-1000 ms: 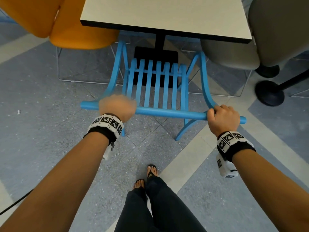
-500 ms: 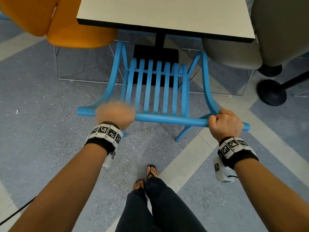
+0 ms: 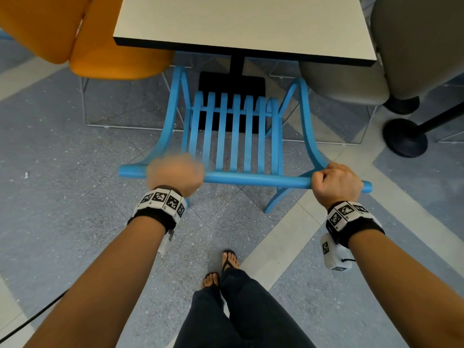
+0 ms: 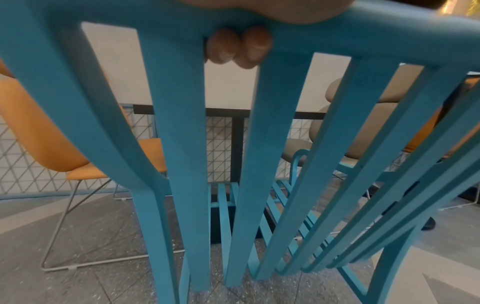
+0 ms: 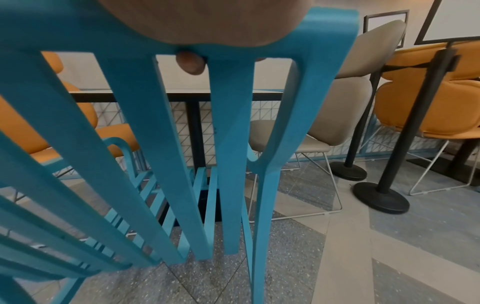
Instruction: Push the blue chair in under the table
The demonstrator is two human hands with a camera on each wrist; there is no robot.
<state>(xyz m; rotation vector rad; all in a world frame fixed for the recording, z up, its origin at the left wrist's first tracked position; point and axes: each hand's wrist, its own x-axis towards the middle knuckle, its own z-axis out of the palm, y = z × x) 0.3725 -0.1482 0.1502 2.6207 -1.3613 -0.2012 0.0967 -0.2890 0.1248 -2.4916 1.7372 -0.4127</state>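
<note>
The blue chair [image 3: 256,179] with a slatted back and seat faces the white table [image 3: 241,23]; the front of its seat lies under the table's near edge. My left hand [image 3: 175,173] grips the left part of the chair's top rail, and in the left wrist view two fingertips [image 4: 239,46] curl under the blue chair [image 4: 179,144]. My right hand [image 3: 336,183] grips the rail near its right end. In the right wrist view one fingertip [image 5: 191,61] shows below the rail of the blue chair [image 5: 231,144]. The table's black post [image 3: 236,65] stands ahead of the seat.
An orange chair [image 3: 100,41] stands at the table's left and a grey chair [image 3: 376,71] at its right, both close to the blue chair's arms. A black stanchion base [image 3: 404,138] sits on the floor at the right. My feet [image 3: 221,270] stand behind the chair.
The chair's top rail and both hands sit lower in the head view than a second ago, as the view shifts. Both grips are unchanged.
</note>
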